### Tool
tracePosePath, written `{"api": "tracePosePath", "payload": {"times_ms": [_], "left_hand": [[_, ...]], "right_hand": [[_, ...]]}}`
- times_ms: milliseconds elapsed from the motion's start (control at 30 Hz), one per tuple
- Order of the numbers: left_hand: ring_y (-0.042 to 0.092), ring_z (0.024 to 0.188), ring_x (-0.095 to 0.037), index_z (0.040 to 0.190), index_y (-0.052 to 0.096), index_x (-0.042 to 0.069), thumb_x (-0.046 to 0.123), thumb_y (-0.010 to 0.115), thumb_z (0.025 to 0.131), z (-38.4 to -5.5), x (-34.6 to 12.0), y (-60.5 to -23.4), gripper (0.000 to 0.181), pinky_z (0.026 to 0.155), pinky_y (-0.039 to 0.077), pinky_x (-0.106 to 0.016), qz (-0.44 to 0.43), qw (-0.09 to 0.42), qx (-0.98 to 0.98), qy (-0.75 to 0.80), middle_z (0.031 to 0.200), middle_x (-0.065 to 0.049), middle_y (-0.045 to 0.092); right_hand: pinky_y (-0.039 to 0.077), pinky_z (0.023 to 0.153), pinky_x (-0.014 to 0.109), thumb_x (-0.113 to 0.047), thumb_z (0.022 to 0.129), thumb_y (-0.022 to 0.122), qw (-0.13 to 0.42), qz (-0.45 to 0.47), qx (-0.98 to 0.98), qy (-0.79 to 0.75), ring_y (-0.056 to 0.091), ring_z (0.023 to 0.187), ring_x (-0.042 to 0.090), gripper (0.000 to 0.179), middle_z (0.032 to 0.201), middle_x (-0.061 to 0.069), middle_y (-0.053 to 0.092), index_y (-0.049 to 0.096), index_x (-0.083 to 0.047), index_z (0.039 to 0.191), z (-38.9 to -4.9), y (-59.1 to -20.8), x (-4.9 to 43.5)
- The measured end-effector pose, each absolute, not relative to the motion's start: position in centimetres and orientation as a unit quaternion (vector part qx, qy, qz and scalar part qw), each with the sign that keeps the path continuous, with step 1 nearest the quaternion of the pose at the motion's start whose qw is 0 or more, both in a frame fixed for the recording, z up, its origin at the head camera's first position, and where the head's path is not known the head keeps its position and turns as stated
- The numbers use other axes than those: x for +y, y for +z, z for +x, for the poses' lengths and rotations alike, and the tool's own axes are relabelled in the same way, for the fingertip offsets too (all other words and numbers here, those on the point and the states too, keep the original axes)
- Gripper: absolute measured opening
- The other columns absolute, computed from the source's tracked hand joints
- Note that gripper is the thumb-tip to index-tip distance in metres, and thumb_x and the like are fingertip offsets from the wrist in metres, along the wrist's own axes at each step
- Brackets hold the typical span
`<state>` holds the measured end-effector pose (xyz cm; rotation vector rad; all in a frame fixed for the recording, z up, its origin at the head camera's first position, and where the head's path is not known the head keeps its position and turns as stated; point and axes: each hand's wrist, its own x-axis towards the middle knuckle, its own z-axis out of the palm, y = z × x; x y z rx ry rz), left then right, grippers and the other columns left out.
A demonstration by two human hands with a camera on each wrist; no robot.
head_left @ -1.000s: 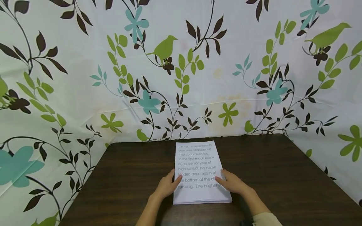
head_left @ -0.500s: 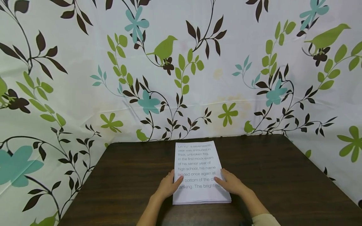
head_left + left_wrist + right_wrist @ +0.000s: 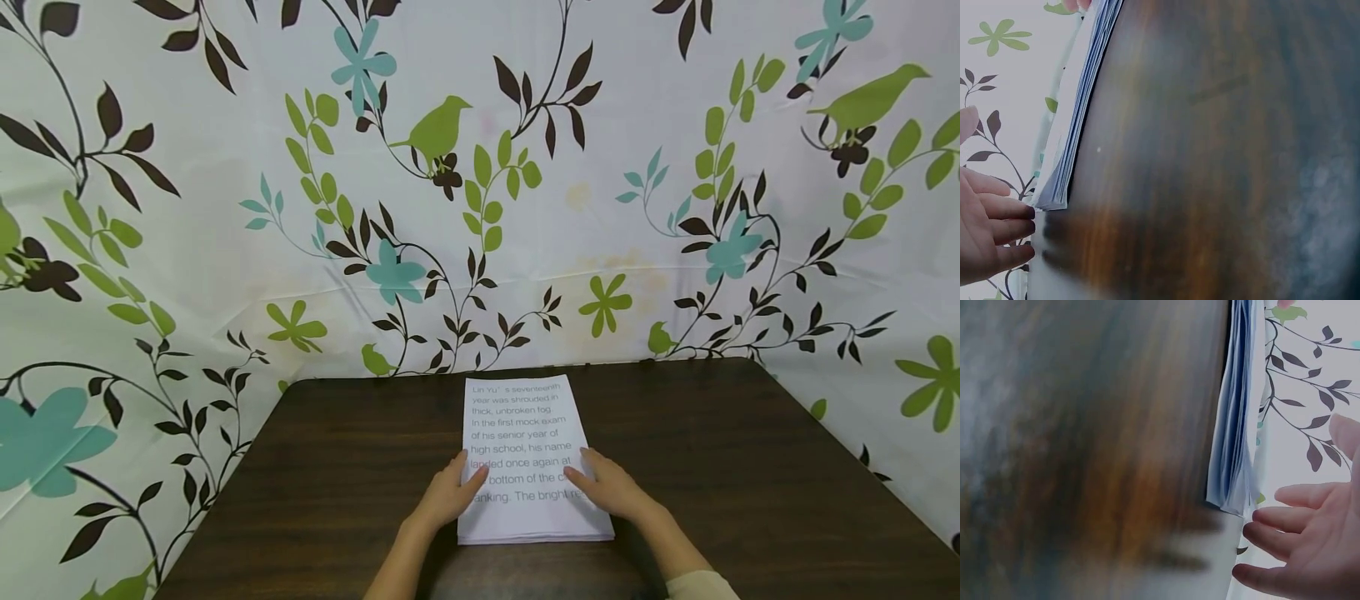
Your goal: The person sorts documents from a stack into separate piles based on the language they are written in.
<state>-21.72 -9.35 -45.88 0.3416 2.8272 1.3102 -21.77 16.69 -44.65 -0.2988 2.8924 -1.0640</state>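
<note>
A stack of white printed sheets (image 3: 521, 429) lies on the dark wooden table, its large text facing up. My left hand (image 3: 444, 498) rests at the stack's left edge, thumb over the top sheet, covering the start of two lines. On the opposite edge is my right hand (image 3: 617, 490), its thumb also lying over the print. The left wrist view shows the layered paper edges (image 3: 1088, 87) with the left fingers (image 3: 1007, 231) extended beside the near corner. From the right wrist, the sheet edges (image 3: 1235, 425) look slightly fanned, and the right fingers (image 3: 1285, 540) are spread and nearly straight.
The dark table (image 3: 337, 467) extends to both sides of the paper. Behind it hangs a white cloth (image 3: 210, 250) printed with leaves, birds and flowers, which also runs along the left and right sides.
Both thumbs have shifted slightly inward over the top sheet. The stack stays in practically the same place.
</note>
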Motion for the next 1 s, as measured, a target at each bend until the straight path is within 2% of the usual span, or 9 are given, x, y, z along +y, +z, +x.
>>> {"api": "tracePosePath", "payload": {"times_ms": [67,167,300,333,567,767,1000], "left_hand": [[0.033,0.111,-0.046,0.124,0.033,-0.013,0.039,0.046,0.086,-21.7,-9.3,-45.7,0.066,0.088,0.028,-0.055,0.107,-0.002,0.905,0.412,0.120,-0.033,0.039],[0.044,0.104,-0.042,0.123,0.036,-0.012,0.039,0.047,0.086,-21.7,-9.2,-45.4,0.064,0.082,0.037,-0.051,0.099,-0.015,0.898,0.429,0.114,-0.029,0.046],[0.053,0.092,-0.036,0.117,0.041,-0.013,0.026,0.052,0.086,-21.9,-9.1,-45.0,0.051,0.073,0.045,-0.045,0.081,-0.040,0.861,0.501,0.105,-0.029,0.052],[0.054,0.091,-0.035,0.116,0.041,-0.014,0.022,0.053,0.085,-22.1,-9.1,-44.9,0.049,0.072,0.046,-0.043,0.073,-0.045,0.851,0.518,0.103,-0.029,0.053],[0.058,0.076,-0.030,0.117,0.034,-0.019,0.002,0.054,0.079,-22.3,-9.3,-45.2,0.048,0.057,0.050,-0.035,0.014,-0.037,0.814,0.579,0.094,-0.029,0.056],[0.058,0.069,-0.025,0.113,0.038,-0.021,-0.001,0.056,0.075,-22.2,-9.3,-45.8,0.047,0.053,0.049,-0.032,-0.006,-0.028,0.820,0.571,0.084,-0.024,0.059],[0.056,0.060,-0.020,0.105,0.047,-0.020,-0.006,0.052,0.071,-22.4,-9.3,-46.5,0.037,0.051,0.047,-0.030,0.002,-0.036,0.822,0.568,0.074,-0.016,0.061]], "right_hand": [[0.031,0.089,0.050,-0.036,0.085,0.050,0.006,-0.092,0.929,-0.358,0.036,0.111,0.043,0.061,0.120,0.031,0.039,0.040,0.014,0.119,-21.9,-44.6,16.6],[0.041,0.080,0.046,-0.030,0.083,0.054,-0.029,-0.080,0.914,-0.396,0.048,0.100,0.038,0.053,0.113,0.028,0.047,0.045,0.011,0.116,-22.2,-44.6,16.5],[0.048,0.066,0.037,-0.015,0.079,0.061,-0.063,-0.058,0.876,-0.475,0.056,0.083,0.029,0.041,0.104,0.025,0.054,0.050,0.009,0.110,-22.7,-44.5,16.5],[0.048,0.066,0.036,-0.011,0.078,0.061,-0.064,-0.050,0.866,-0.493,0.057,0.083,0.029,0.040,0.104,0.025,0.054,0.050,0.010,0.110,-22.8,-44.4,16.5],[0.048,0.062,0.035,-0.002,0.079,0.055,-0.012,0.017,0.836,-0.549,0.058,0.074,0.027,0.046,0.093,0.026,0.056,0.037,0.014,0.118,-22.6,-44.1,16.5],[0.047,0.051,0.032,0.002,0.080,0.051,0.020,0.037,0.818,-0.574,0.057,0.060,0.021,0.035,0.074,0.013,0.059,0.044,0.019,0.109,-22.4,-44.7,16.3],[0.046,0.051,0.031,0.000,0.079,0.048,0.037,0.046,0.807,-0.587,0.054,0.059,0.019,0.028,0.071,0.010,0.057,0.050,0.017,0.102,-22.3,-45.0,16.3]]}}
